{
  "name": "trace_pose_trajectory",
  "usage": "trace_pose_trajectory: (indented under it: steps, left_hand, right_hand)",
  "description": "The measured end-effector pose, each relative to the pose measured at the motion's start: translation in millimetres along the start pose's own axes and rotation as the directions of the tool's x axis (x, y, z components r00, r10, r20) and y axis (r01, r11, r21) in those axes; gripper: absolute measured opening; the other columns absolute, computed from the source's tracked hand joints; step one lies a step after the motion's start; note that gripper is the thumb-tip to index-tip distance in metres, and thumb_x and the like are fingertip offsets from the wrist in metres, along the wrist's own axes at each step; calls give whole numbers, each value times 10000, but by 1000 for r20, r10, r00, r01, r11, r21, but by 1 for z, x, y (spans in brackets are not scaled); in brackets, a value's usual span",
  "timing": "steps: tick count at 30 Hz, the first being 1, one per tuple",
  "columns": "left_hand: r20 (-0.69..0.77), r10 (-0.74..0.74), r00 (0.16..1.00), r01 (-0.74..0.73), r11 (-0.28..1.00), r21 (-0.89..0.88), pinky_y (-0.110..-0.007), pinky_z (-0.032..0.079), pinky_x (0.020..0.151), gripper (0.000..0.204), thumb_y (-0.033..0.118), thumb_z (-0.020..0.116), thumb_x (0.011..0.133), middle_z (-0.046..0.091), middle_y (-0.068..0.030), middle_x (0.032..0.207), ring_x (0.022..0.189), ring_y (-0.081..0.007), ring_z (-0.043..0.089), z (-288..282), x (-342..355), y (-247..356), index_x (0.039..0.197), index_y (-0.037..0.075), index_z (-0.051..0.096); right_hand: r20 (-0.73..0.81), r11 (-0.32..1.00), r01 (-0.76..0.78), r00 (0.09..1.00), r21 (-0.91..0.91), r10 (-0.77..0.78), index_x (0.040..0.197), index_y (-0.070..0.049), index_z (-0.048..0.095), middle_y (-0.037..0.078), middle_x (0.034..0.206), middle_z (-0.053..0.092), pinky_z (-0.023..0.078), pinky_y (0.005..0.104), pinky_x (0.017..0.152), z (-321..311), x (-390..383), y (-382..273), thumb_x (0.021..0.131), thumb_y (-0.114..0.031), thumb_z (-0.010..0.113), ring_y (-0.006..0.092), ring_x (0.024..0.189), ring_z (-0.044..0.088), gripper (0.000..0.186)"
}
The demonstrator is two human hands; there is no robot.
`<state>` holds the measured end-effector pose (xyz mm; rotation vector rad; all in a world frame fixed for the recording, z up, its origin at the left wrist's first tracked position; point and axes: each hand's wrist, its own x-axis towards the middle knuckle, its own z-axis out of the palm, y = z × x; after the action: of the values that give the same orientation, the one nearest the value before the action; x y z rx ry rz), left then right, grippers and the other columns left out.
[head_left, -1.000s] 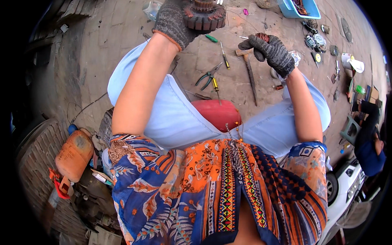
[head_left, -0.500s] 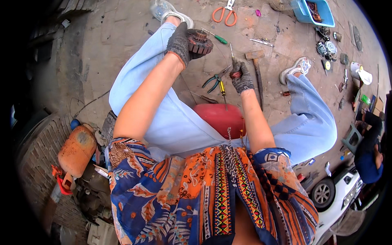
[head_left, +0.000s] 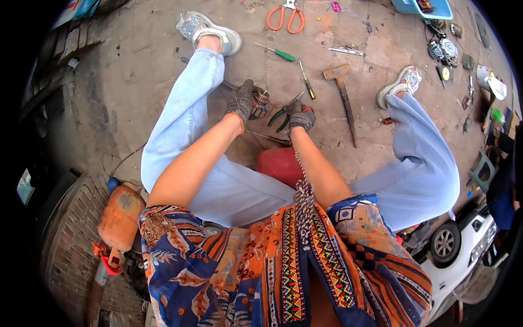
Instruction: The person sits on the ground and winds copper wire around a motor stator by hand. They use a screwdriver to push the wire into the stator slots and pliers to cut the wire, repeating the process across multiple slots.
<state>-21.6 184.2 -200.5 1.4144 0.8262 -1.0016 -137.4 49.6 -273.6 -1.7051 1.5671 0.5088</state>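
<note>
Gripping a dark metal motor core w/ slotted rim and coppery top (head_left: pixel 262 100), the left hand (head_left: pixel 239 102), in a grey knit glove, was closed at that core's left side, over the paved floor (head_left: pixel 329 131). The right hand (head_left: pixel 300 118), gloved alike, had its fingers curled round a small reddish-brown wire bundle (head_left: pixel 308 109), just beside the pliers w/ green-and-black handles (head_left: pixel 286 110).

Step in hand, judging by pose: prob. steadying the core on the left while the right dealt w/ wire or tool. Next move seemed to call for a firm left hold plus free right fingertips, w/o snagging wire on the pliers.

Hard to see: right palm and fingertips, so can't tell if it gripped the pliers too. Core's left side was hidden by glove; red rounded object (head_left: pixel 277 164) partly behind the right forearm; light-blue plastic basin (head_left: pixel 430 11) cut off up top.
</note>
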Motion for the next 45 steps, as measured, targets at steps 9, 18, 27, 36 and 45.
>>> trace_pose_trajectory:
  steps: [9,18,27,36,45]
  left_hand:
    - [48,-7,999,10,998,-62,-362,562,614,332,317,426,942,632,-142,801,656,-236,645,6,-20,15,949,7,548]
    - [91,-77,993,77,997,-1,-359,556,683,236,258,479,910,617,-104,939,791,-212,639,10,-21,5,999,53,555]
    - [270,-28,962,16,999,46,-260,480,660,207,210,471,874,614,-40,830,744,-124,585,33,-47,19,912,70,618]
    - [238,0,971,-21,996,85,-330,544,712,206,209,460,911,618,-64,929,820,-184,631,11,-26,-9,1012,70,574]
    - [194,-78,978,70,996,46,-308,524,643,222,194,422,894,620,-44,903,786,-152,606,29,-54,6,1013,104,586]
  right_hand:
    - [488,867,386,850,-315,-201,906,31,639,218,822,637,477,387,720,11,36,25,756,-443,587,341,781,612,500]
    - [-27,921,314,944,-232,-329,848,30,646,254,887,627,474,427,742,-25,65,21,759,-396,627,386,849,606,435]
    - [607,819,436,782,-372,-141,752,8,654,117,669,654,494,310,536,-13,153,51,742,-375,692,162,565,628,385]
    - [644,590,511,765,-625,20,712,-16,674,83,672,665,504,297,607,-23,85,27,721,-426,678,153,573,625,410]
    - [700,538,543,703,-645,130,752,-22,682,104,689,651,501,348,620,-18,65,32,596,-511,748,217,632,622,518]
